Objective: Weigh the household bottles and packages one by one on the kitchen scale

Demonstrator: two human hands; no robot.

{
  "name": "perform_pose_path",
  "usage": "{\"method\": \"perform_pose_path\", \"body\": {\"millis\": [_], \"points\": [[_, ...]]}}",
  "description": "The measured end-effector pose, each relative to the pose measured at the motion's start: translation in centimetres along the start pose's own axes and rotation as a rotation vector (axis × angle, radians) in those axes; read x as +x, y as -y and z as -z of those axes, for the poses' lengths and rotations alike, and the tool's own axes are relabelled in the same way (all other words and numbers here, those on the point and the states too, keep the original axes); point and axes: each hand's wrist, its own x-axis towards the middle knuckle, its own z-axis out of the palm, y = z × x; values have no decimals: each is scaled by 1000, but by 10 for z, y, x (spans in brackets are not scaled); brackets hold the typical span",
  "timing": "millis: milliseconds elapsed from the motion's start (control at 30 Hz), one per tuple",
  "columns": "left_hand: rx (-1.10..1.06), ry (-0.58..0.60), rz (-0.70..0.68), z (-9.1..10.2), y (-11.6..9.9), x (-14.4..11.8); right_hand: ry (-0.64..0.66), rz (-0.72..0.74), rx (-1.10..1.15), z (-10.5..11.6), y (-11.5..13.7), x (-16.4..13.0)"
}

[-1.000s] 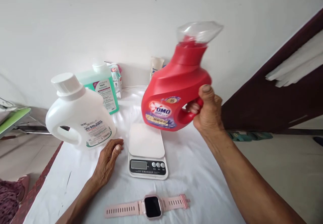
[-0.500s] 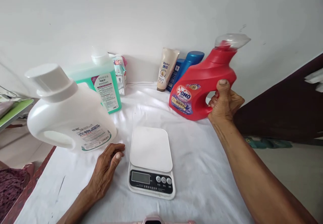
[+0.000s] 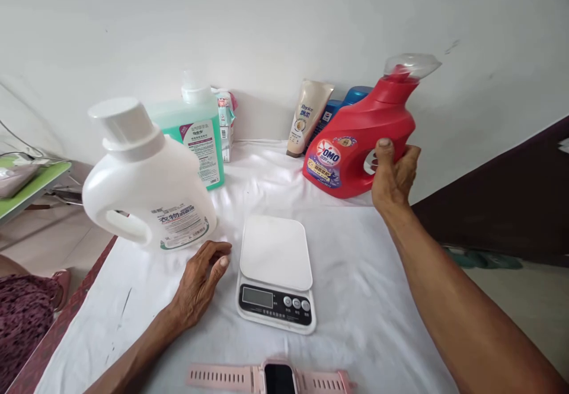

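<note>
My right hand [image 3: 393, 172] is at the handle of a red OMO laundry detergent bottle [image 3: 355, 139], its thumb on the near side and a fingertip showing through the handle hole. The bottle leans slightly, its base at or near the cloth; contact cannot be told. A clear cap [image 3: 411, 65] covers its top. My left hand [image 3: 202, 281] lies on the white cloth, fingers loosely bent and thumb apart, holding nothing. Right of it sits a white kitchen scale [image 3: 275, 255] with a bare platform and blank display.
A large white bottle [image 3: 142, 186] stands at left, before a green liquid bottle [image 3: 213, 151] and a small package [image 3: 226, 121]. A cream Rejoice tube [image 3: 306, 118] and blue bottles [image 3: 355, 95] are by the wall. A pink smartwatch [image 3: 279, 377] lies in front. Another person's patterned clothing [image 3: 22, 311] shows at left.
The view has shifted, bringing the smartwatch further into sight. The red bottle has come slightly lower and nearer the blue bottles, with my right hand still at its handle. My left hand stays resting.
</note>
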Motion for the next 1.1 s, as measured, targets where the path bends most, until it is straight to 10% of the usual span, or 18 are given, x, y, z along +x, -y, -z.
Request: {"method": "perform_pose_path", "body": {"millis": [167, 367, 900, 1100], "points": [[23, 5, -57, -1, 3, -5, -51, 113, -251, 21, 1, -85], [108, 25, -158, -4, 8, -17, 560, 206, -699, 33, -16, -185], [200, -8, -324, 0, 13, -33, 596, 222, -892, 68, -27, -212], [358, -427, -623, 25, -28, -49, 461, 367, -758, 69, -41, -215]]}}
